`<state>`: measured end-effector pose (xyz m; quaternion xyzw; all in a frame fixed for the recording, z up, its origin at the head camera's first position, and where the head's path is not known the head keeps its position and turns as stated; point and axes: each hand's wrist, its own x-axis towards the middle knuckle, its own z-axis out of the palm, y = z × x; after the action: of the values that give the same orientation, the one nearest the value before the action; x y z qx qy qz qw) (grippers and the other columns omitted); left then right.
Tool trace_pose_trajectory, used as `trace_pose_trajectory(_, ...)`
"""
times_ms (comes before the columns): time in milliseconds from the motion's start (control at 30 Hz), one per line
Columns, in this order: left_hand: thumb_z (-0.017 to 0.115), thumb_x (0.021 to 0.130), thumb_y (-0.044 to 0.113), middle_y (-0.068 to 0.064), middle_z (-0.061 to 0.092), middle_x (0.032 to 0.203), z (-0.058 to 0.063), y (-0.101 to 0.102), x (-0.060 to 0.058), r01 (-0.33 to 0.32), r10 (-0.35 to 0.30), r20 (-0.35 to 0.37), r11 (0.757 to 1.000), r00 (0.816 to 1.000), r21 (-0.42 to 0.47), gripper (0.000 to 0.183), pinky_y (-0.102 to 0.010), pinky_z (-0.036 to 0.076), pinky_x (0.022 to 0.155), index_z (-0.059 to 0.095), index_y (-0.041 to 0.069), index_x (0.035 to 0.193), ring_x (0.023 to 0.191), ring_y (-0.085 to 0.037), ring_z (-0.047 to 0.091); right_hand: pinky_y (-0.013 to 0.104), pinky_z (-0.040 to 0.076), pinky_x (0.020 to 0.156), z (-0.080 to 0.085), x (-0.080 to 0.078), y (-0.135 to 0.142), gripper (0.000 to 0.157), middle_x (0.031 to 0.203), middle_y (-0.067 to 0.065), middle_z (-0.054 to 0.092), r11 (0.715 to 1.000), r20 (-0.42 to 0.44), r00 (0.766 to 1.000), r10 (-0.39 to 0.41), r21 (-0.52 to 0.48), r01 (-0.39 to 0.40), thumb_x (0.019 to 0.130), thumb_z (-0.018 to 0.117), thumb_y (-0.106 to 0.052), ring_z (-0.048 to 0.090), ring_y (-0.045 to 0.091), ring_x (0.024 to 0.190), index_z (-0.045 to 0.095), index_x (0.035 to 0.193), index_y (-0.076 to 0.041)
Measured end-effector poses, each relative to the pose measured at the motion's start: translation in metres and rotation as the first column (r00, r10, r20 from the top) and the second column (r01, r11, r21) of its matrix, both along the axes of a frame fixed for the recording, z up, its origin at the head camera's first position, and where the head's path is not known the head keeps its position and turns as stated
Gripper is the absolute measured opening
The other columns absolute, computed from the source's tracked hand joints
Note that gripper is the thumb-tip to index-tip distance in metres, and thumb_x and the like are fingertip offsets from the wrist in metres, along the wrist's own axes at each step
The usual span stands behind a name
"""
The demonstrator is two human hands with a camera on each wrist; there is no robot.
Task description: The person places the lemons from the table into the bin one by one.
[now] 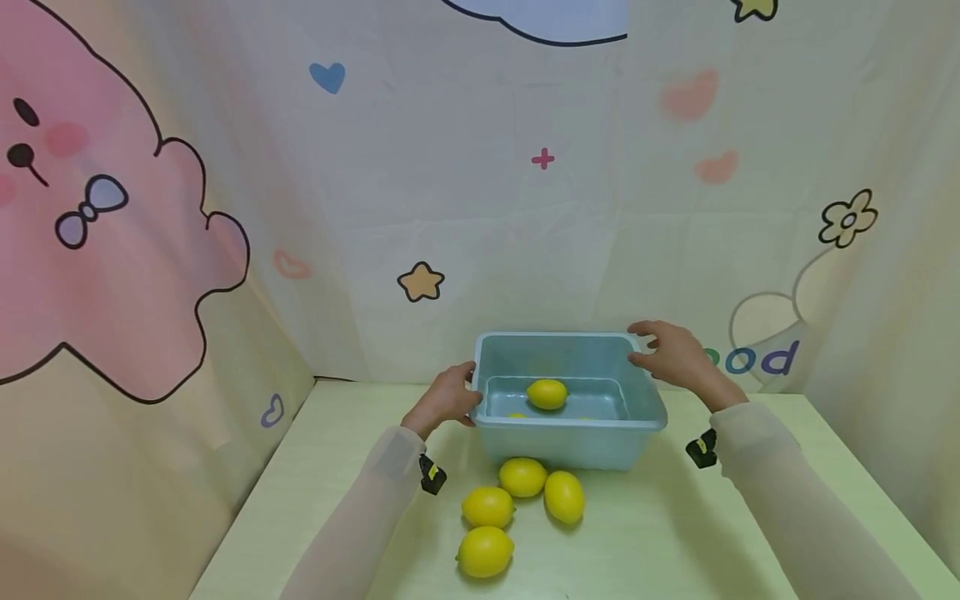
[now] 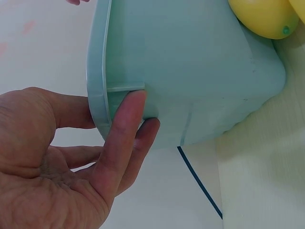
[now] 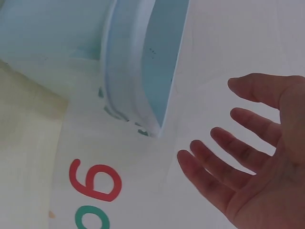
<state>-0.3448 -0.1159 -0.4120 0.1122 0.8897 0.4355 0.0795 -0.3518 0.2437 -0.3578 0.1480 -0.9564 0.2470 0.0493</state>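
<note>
A light blue plastic basin (image 1: 570,446) stands toward the back of the table. Inside it lies a yellow lemon (image 1: 547,394), and the tops of two more peek over the front rim. My left hand (image 1: 442,397) grips the basin's left rim; in the left wrist view its thumb is on one side and curled fingers (image 2: 125,129) press the outer wall under the lip. Beside the right rim, my right hand (image 1: 675,358) hangs with fingers spread. The right wrist view shows that hand (image 3: 252,162) apart from the basin, holding nothing. Several lemons (image 1: 486,552) lie in front of the basin.
The pale green table (image 1: 330,500) meets a printed curtain (image 1: 480,208) right behind the basin, and curtains hang at both sides. A lemon (image 1: 522,477) sits close against the basin's front wall. Each wrist carries a small black device (image 1: 702,449).
</note>
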Motion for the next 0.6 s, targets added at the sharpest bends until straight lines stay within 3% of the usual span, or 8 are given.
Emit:
trace_pose_trajectory(200, 0.056, 0.090, 0.002, -0.021, 0.056, 0.126, 0.000, 0.000, 0.001, -0.002, 0.002, 0.003, 1.000, 1.000, -0.003, 0.048, -0.038, 0.062, 0.059, 0.048, 0.005, 0.138, 0.086, -0.028, 0.067, 0.040, 0.063, 0.075, -0.007, 0.002, 0.012, 0.062, 0.138, 0.036, 0.047, 0.994, 0.127, 0.991, -0.047, -0.092, 0.059, 0.094, 0.061, -0.024, 0.064, 0.044, 0.109, 0.038, 0.145, 0.003)
trace_pose_trajectory(400, 0.056, 0.090, 0.002, -0.020, 0.056, 0.125, 0.001, 0.000, 0.001, -0.004, 0.004, 0.002, 1.000, 1.000, -0.005, 0.049, -0.038, 0.062, 0.060, 0.048, 0.004, 0.138, 0.084, -0.025, 0.066, 0.040, 0.063, 0.070, -0.015, 0.004, 0.023, 0.065, 0.140, 0.037, 0.044, 0.987, 0.232, 0.972, -0.031, -0.144, 0.065, 0.096, 0.058, -0.025, 0.063, 0.045, 0.111, 0.031, 0.147, 0.006)
trace_pose_trajectory(600, 0.056, 0.090, 0.002, -0.020, 0.056, 0.127, 0.001, 0.000, 0.001, -0.006, 0.006, 0.002, 1.000, 1.000, -0.003, 0.051, -0.034, 0.061, 0.056, 0.046, 0.005, 0.140, 0.085, -0.025, 0.066, 0.041, 0.063, 0.072, -0.027, 0.008, 0.029, 0.066, 0.144, 0.038, 0.040, 0.970, 0.345, 0.939, 0.002, -0.230, 0.082, 0.097, 0.058, -0.024, 0.063, 0.046, 0.112, 0.028, 0.149, 0.005)
